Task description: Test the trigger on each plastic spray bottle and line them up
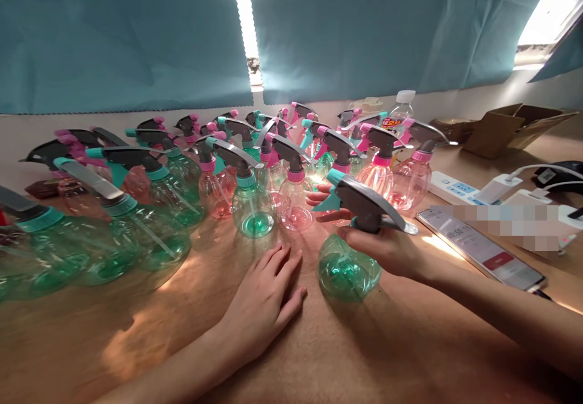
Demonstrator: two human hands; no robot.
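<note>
A green spray bottle point(350, 270) with a grey and teal trigger head stands on the table, right of centre. Around its neck is my right hand point(380, 246), thumb on the near side and fingers reaching out behind the teal trigger. My left hand point(268, 288) lies palm down on the wooden table point(204, 307), fingers spread, holding nothing. Just beyond its fingertips stand a green bottle point(254, 209) with a teal collar and a clear pink bottle point(295, 206) with a pink collar.
Many green and pink spray bottles fill the left and back, including a green one point(159, 234) at left. On the right lie a phone point(483, 249), a power strip point(455, 188) with chargers and cables, and an open cardboard box point(501, 127). Behind hangs a teal curtain point(136, 33).
</note>
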